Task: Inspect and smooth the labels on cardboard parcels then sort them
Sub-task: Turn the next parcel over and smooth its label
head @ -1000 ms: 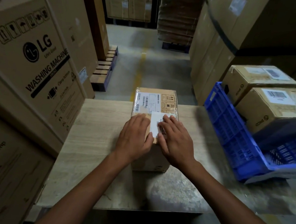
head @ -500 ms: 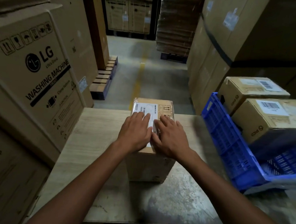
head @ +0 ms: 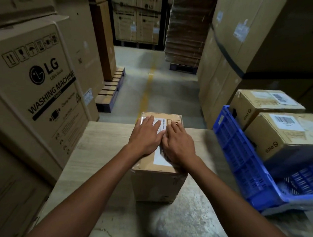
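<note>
A small cardboard parcel (head: 156, 185) stands in the middle of the wooden table (head: 103, 144). White labels (head: 160, 159) lie on its top face, mostly covered by my hands. My left hand (head: 145, 136) lies flat on the left half of the top, fingers straight and reaching toward the far edge. My right hand (head: 178, 143) lies flat beside it on the right half, fingers extended over the label. Both palms press down on the parcel's top.
A blue plastic crate (head: 244, 159) at the right holds two labelled cardboard parcels (head: 285, 136). Large washing-machine cartons (head: 36, 86) stand close on the left, tall cartons (head: 246, 41) on the right. A concrete aisle with a yellow line (head: 146, 92) runs ahead, with pallets (head: 110, 90).
Both hands have slid forward along the parcel's top, from the near part of the labels toward the far edge, uncovering the near white label.
</note>
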The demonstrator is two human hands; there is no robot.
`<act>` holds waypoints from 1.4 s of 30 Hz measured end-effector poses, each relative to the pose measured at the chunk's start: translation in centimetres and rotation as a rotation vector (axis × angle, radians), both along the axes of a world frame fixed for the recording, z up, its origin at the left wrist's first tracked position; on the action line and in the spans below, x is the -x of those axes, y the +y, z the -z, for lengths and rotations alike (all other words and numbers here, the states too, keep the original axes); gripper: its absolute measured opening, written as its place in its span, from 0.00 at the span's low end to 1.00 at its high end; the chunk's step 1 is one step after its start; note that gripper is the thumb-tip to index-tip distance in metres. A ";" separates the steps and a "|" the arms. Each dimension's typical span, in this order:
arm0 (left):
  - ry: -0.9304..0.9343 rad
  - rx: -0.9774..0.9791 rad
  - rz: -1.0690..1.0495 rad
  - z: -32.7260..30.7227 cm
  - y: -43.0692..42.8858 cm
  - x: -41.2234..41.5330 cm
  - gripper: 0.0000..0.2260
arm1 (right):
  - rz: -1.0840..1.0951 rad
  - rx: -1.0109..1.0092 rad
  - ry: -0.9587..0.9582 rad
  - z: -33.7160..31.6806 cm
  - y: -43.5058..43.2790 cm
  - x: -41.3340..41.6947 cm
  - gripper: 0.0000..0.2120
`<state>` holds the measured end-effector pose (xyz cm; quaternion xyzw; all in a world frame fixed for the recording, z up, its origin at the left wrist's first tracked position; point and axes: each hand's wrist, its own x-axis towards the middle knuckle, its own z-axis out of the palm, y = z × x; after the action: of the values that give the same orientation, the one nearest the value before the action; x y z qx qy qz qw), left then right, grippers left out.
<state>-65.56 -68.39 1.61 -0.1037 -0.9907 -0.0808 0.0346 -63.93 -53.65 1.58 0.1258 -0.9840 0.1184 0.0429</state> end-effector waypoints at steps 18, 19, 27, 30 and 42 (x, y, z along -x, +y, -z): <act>-0.577 -1.680 -0.389 0.7 -2.0 -5.0 0.29 | 0.335 1.255 -0.537 1.2 2.5 -3.9 0.28; -0.582 -1.702 -0.369 0.7 -2.0 -5.5 0.30 | 0.312 1.247 -0.522 1.3 2.5 -4.4 0.31; -0.350 -1.992 -0.490 2.2 -5.0 -6.1 0.38 | 0.437 1.639 -0.345 0.9 2.7 -6.0 0.34; -0.357 -2.050 -0.648 5.2 -5.7 -7.0 0.37 | 0.547 1.608 -0.425 3.1 3.1 -6.3 0.37; -0.519 -1.817 -0.730 9.9 -4.4 -11.2 0.34 | 0.665 1.473 -0.628 8.2 2.2 -10.9 0.27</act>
<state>-54.35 -72.76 -8.29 0.2918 -0.5023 -0.8086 -0.0934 -53.06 -51.43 -6.59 -0.2666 -0.6088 0.7361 -0.1279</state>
